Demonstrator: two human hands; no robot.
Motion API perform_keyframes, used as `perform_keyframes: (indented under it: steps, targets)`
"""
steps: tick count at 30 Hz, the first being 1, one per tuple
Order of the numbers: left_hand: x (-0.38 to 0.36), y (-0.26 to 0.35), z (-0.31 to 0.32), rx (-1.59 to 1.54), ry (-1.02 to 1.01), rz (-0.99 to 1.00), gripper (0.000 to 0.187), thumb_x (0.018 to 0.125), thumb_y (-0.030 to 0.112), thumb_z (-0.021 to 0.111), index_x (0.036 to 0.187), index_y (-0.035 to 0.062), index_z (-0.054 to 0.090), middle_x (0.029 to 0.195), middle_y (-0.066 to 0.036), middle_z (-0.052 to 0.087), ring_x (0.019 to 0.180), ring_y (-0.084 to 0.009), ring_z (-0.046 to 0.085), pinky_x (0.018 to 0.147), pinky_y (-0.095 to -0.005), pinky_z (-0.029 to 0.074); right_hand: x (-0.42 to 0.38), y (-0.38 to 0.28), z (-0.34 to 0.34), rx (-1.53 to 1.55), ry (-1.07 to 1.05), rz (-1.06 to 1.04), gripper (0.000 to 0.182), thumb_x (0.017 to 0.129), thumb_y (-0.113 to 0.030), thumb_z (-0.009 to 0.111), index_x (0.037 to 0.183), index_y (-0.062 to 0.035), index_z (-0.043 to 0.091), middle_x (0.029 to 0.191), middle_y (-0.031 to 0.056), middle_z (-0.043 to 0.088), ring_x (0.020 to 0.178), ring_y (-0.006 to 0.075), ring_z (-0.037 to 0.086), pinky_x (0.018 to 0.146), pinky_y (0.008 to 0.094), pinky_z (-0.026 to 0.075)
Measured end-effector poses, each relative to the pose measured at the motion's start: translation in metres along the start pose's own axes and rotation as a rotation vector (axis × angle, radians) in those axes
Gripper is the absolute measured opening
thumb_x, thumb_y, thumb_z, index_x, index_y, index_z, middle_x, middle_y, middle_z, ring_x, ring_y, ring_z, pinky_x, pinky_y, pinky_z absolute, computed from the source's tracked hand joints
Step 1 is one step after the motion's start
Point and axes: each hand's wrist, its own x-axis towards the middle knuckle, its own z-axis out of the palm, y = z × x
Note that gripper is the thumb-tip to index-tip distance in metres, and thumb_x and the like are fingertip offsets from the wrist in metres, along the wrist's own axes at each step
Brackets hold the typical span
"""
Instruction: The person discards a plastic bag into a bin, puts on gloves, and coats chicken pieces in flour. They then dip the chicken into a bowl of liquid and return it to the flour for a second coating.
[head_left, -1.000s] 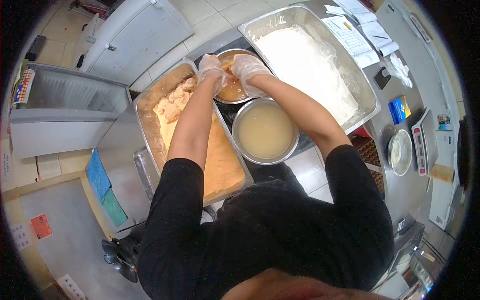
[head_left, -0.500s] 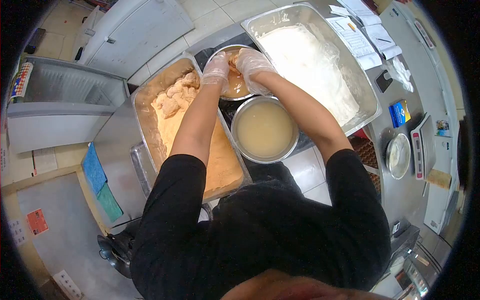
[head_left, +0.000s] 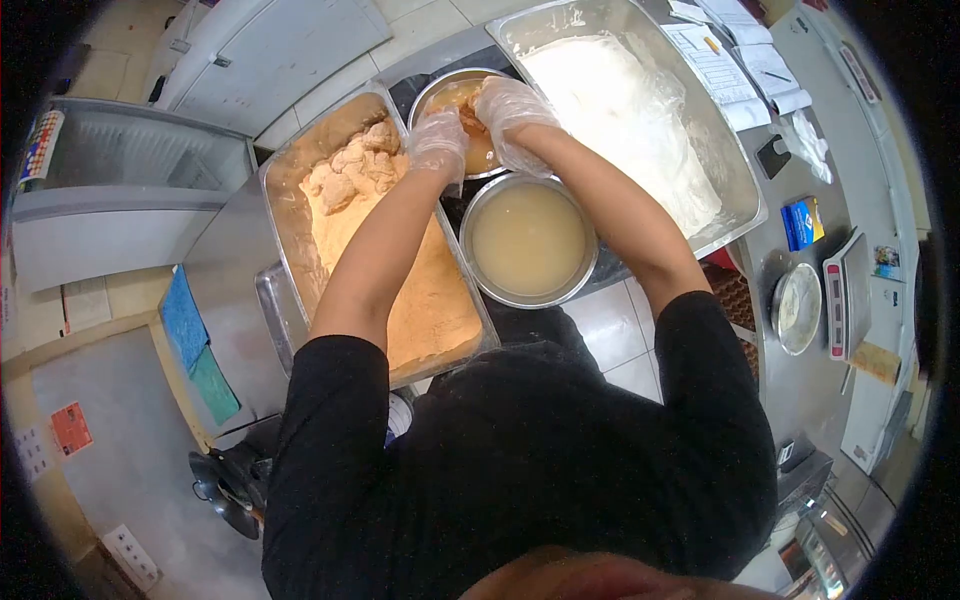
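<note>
Both my hands wear clear plastic gloves and meet over a steel bowl (head_left: 414,108) of brownish liquid. Between them is an orange-brown chicken piece (head_left: 471,120), partly hidden by the gloves. My left hand (head_left: 438,140) has its fingers curled against the piece from the left. From the right, my right hand (head_left: 512,112) closes on its upper side. To the left, a deep steel tray (head_left: 280,215) contains orange-tinted flour (head_left: 425,320) with several coated chicken pieces (head_left: 350,170) heaped at its far end. A second steel bowl (head_left: 530,240) of cloudy pale liquid stands nearer my body.
A big steel tray (head_left: 745,215) of white flour (head_left: 620,120) lies to the right. Beyond it are paper sheets (head_left: 712,70), a phone (head_left: 772,157), a blue box (head_left: 802,223), a metal dish (head_left: 797,310) and a scale (head_left: 848,295) on the counter.
My left hand has shifted slightly down and left, and my right hand slightly up. More of the chicken piece and the brownish liquid shows between them. The view has tilted slightly.
</note>
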Motion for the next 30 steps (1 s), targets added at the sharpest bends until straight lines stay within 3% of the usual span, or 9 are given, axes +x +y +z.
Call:
perform_keyframes:
  steps: [2, 5, 9, 15, 18, 20, 24, 26, 30]
  targets:
    - [-0.003, 0.002, 0.0, -0.092, -0.024, -0.097, 0.029, 0.097, 0.018, 0.063, 0.123, 0.008, 0.071, 0.123, -0.02, 0.075, 0.117, -0.035, 0.072, 0.098, -0.0479, 0.058, -0.011, -0.011, -0.018, -0.001, -0.03, -0.029, 0.035, 0.095, -0.029, 0.063, 0.105, 0.0002, 0.078, 0.112, 0.0292, 0.073, 0.106, 0.0446, 0.072, 0.094, 0.0506, 0.056]
    - [-0.001, -0.001, -0.002, -0.097, -0.042, -0.089, 0.032, 0.101, 0.021, 0.056, 0.128, 0.0092, 0.068, 0.122, -0.021, 0.075, 0.115, -0.0383, 0.072, 0.096, -0.0487, 0.058, -0.01, -0.008, -0.017, 0.036, 0.001, 0.011, 0.036, 0.095, -0.03, 0.062, 0.11, -0.0004, 0.077, 0.114, 0.0291, 0.073, 0.108, 0.0446, 0.071, 0.095, 0.0504, 0.056]
    - [0.001, 0.002, 0.0, -0.146, -0.005, -0.121, 0.032, 0.099, 0.021, 0.058, 0.127, 0.0101, 0.069, 0.123, -0.019, 0.075, 0.116, -0.0373, 0.072, 0.097, -0.0481, 0.058, -0.003, 0.0, -0.017, 0.053, -0.005, 0.07, 0.038, 0.096, -0.032, 0.062, 0.115, -0.0017, 0.076, 0.117, 0.0277, 0.073, 0.11, 0.0439, 0.071, 0.097, 0.0501, 0.055]
    - [0.028, -0.02, 0.04, 0.099, -0.157, 0.164, 0.037, 0.101, 0.028, 0.053, 0.128, 0.0129, 0.074, 0.13, -0.018, 0.073, 0.122, -0.0346, 0.069, 0.102, -0.0485, 0.056, -0.004, 0.012, -0.019, 0.01, -0.001, 0.041, 0.04, 0.096, -0.035, 0.062, 0.114, -0.0026, 0.076, 0.117, 0.0263, 0.073, 0.111, 0.0432, 0.071, 0.095, 0.049, 0.055]
    - [-0.003, -0.003, 0.012, 0.096, -0.014, 0.175, 0.031, 0.095, 0.023, 0.06, 0.116, 0.0078, 0.078, 0.122, -0.017, 0.075, 0.117, -0.0333, 0.071, 0.099, -0.045, 0.057, -0.004, 0.029, -0.004, -0.023, 0.06, -0.12, 0.04, 0.096, -0.036, 0.061, 0.111, -0.0021, 0.077, 0.115, 0.0267, 0.074, 0.109, 0.0438, 0.071, 0.094, 0.0491, 0.056]
    - [-0.012, 0.003, -0.002, 0.088, -0.174, 0.128, 0.031, 0.094, 0.026, 0.062, 0.111, 0.0069, 0.079, 0.121, -0.018, 0.075, 0.116, -0.034, 0.072, 0.099, -0.045, 0.057, 0.002, 0.029, 0.002, 0.005, 0.118, -0.136, 0.041, 0.097, -0.037, 0.061, 0.11, -0.0018, 0.077, 0.114, 0.0272, 0.074, 0.108, 0.0438, 0.071, 0.094, 0.0495, 0.055]
    - [-0.01, 0.001, 0.006, 0.126, -0.185, 0.152, 0.032, 0.093, 0.026, 0.063, 0.113, 0.0062, 0.079, 0.118, -0.02, 0.076, 0.114, -0.0349, 0.072, 0.099, -0.0459, 0.058, -0.003, 0.014, -0.011, 0.006, 0.048, 0.019, 0.028, 0.088, -0.026, 0.07, 0.107, -0.0078, 0.078, 0.115, 0.0215, 0.074, 0.108, 0.0387, 0.072, 0.096, 0.0478, 0.056]
    - [-0.007, 0.0, 0.016, 0.149, -0.129, 0.147, 0.027, 0.095, 0.014, 0.064, 0.116, 0.0053, 0.079, 0.122, -0.019, 0.075, 0.117, -0.0343, 0.072, 0.1, -0.0438, 0.059, -0.005, 0.009, -0.016, 0.127, -0.034, 0.131, 0.029, 0.088, -0.026, 0.07, 0.11, -0.0082, 0.078, 0.116, 0.0217, 0.074, 0.108, 0.0387, 0.071, 0.097, 0.0486, 0.055]
    - [-0.002, -0.007, 0.032, 0.105, -0.039, 0.152, 0.025, 0.095, 0.012, 0.063, 0.114, 0.0054, 0.079, 0.121, -0.02, 0.075, 0.117, -0.035, 0.072, 0.099, -0.045, 0.059, -0.007, 0.011, -0.012, 0.014, 0.013, 0.07, 0.031, 0.089, -0.026, 0.07, 0.112, -0.008, 0.077, 0.117, 0.0213, 0.074, 0.109, 0.0386, 0.072, 0.098, 0.0486, 0.055]
